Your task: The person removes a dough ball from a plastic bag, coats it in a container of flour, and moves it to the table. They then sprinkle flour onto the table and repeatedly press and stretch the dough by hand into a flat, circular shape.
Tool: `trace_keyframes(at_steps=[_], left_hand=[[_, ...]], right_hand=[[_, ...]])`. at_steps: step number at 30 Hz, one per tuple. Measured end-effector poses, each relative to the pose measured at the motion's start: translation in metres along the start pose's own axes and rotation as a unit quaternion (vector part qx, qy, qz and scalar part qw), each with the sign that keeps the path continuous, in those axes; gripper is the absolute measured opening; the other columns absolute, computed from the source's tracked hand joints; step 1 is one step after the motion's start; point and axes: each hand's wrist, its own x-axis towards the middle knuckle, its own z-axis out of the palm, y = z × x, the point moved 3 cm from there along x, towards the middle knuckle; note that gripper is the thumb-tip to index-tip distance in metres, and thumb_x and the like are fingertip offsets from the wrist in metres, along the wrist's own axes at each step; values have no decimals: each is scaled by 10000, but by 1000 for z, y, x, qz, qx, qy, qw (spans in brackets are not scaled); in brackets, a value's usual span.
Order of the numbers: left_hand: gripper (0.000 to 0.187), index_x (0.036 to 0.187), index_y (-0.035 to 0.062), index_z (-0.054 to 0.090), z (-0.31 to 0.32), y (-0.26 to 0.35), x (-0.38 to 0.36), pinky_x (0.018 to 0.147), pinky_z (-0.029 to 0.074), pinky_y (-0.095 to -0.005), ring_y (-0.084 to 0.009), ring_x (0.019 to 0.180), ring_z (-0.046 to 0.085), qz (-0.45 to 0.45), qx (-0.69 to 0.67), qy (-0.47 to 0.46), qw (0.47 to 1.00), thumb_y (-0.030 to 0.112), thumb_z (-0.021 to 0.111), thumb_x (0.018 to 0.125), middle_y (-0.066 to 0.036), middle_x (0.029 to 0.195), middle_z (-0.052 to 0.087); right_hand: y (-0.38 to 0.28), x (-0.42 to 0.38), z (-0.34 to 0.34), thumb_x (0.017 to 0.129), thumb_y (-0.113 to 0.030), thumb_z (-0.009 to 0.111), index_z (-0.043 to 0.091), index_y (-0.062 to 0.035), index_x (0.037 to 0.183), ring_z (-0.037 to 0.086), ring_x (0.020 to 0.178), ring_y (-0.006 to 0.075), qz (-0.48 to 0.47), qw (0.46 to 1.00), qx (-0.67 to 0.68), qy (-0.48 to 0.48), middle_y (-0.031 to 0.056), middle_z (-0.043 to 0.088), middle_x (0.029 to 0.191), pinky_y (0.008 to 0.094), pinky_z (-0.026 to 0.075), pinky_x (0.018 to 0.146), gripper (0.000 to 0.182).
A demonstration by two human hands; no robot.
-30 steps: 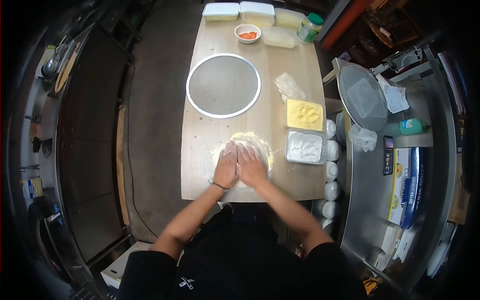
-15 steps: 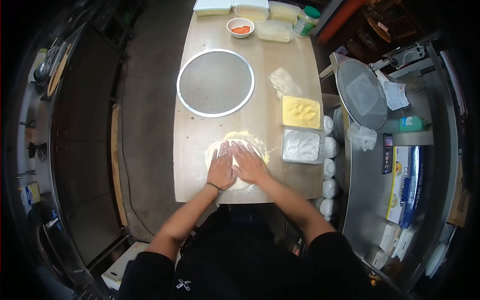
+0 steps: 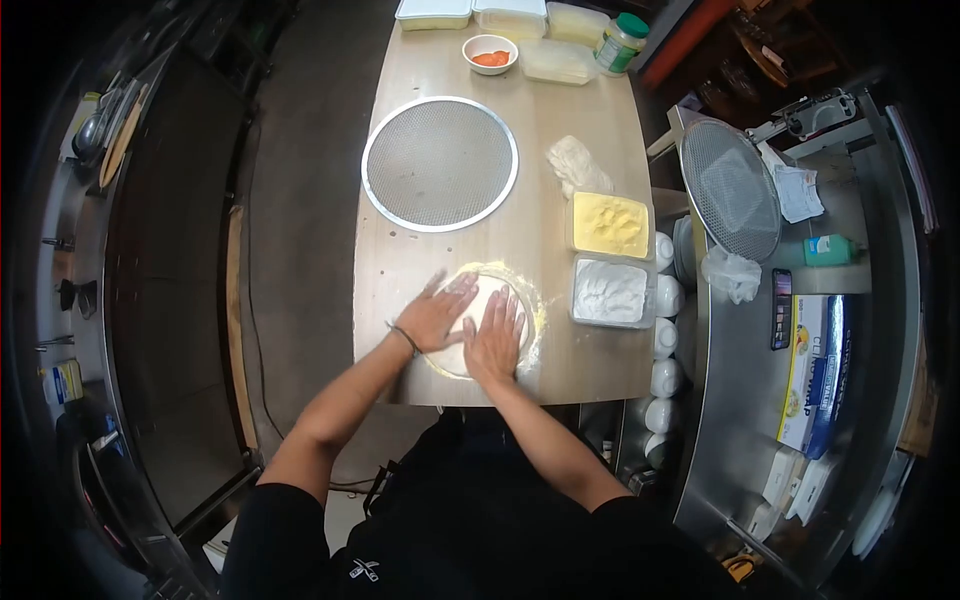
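A round, flat piece of pale dough (image 3: pixel 485 300) lies near the front edge of the wooden table, with yellow and white flour around its rim. My left hand (image 3: pixel 432 314) rests on the dough's left side, fingers spread and pointing up and to the right. On the right part of the dough my right hand (image 3: pixel 495 338) lies flat, its fingers apart and pointing away from me. To the right stand a tub of yellow flour (image 3: pixel 610 224) and, nearer me, a tub of white flour (image 3: pixel 609 293).
A round mesh screen (image 3: pixel 440 164) lies beyond the dough. Crumpled plastic (image 3: pixel 577 166) sits behind the tubs. At the far end are a bowl of something orange (image 3: pixel 490 56), lidded containers and a green-lidded jar (image 3: pixel 621 44). White rounded objects line the table's right side.
My hands have moved apart on the dough. The left has shifted left and turned its fingers rightward; the right has drawn slightly nearer me. The view has shifted a little.
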Motion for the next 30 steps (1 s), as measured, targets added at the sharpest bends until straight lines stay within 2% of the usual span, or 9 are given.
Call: trace_keyframes(at_steps=[2, 4, 8, 11, 13, 17, 24, 28, 30], left_hand=[[655, 1424, -68, 252, -2, 9, -4, 1134, 143, -517, -412, 1399, 208, -104, -44, -74, 991, 304, 424, 913, -269, 1492, 242], [670, 1419, -78, 249, 16, 26, -17, 1136, 154, -497, -410, 1384, 245, -251, -74, 245, 934, 281, 471, 899, -281, 1475, 268], [629, 1405, -83, 267, 28, 46, -11, 1128, 172, -510, -388, 1395, 231, -288, -27, 164, 943, 253, 466, 912, -283, 1471, 271], [609, 1404, -64, 284, 8, 14, 6, 1125, 178, -512, -360, 1394, 251, -117, -6, 94, 989, 252, 457, 913, -251, 1473, 295], [598, 1404, -59, 287, 4, 14, 3, 1124, 179, -514, -351, 1397, 246, -186, -4, 134, 973, 248, 448, 917, -235, 1485, 281], [618, 1408, -57, 284, 41, 34, -16, 1124, 177, -517, -359, 1392, 246, -348, -17, 205, 915, 299, 440, 927, -232, 1493, 262], [661, 1409, -52, 285, 2, 2, -8, 1130, 155, -523, -370, 1404, 217, -167, -19, 59, 984, 370, 442, 926, -245, 1496, 246], [618, 1425, -17, 289, 31, 28, -3, 1140, 150, -497, -338, 1397, 248, -325, -69, 155, 930, 327, 418, 929, -227, 1484, 287], [585, 1427, -8, 295, 24, 28, -6, 1143, 135, -503, -327, 1405, 236, -268, 16, 151, 951, 279, 395, 927, -203, 1503, 268]], right_hand=[[-7, -4, 0, 942, -414, 416, 304, 27, 1423, 237, 1391, 360, 32, 999, 15, 9, 176, 263, 1510, 514, 170, 1131, 662], [-14, 12, -20, 935, -421, 434, 322, 25, 1415, 250, 1389, 341, -215, 975, 20, -47, 170, 283, 1502, 491, 179, 1133, 664], [23, 35, -32, 904, -437, 476, 333, 20, 1406, 277, 1383, 307, -353, 927, 35, -126, 161, 321, 1483, 439, 204, 1135, 693], [0, 2, 0, 918, -469, 448, 323, 8, 1418, 270, 1385, 321, -143, 988, -24, -45, 154, 322, 1487, 485, 178, 1134, 702], [-18, -17, 10, 904, -471, 464, 346, -1, 1409, 287, 1372, 342, 13, 998, -55, 33, 160, 339, 1474, 527, 168, 1124, 700], [8, 19, -7, 874, -497, 510, 390, 7, 1381, 295, 1369, 330, -327, 940, 17, -97, 166, 344, 1468, 488, 193, 1127, 725], [-21, -11, 5, 885, -557, 448, 282, 33, 1430, 230, 1402, 336, -40, 998, -28, -50, 191, 258, 1507, 475, 144, 1145, 821], [8, 36, -7, 909, -565, 397, 234, 52, 1443, 161, 1424, 332, -322, 923, 42, -206, 205, 205, 1524, 464, 122, 1154, 832], [3, 37, -5, 913, -547, 403, 239, 45, 1444, 167, 1421, 336, -249, 956, 25, -156, 202, 205, 1525, 464, 127, 1153, 812]])
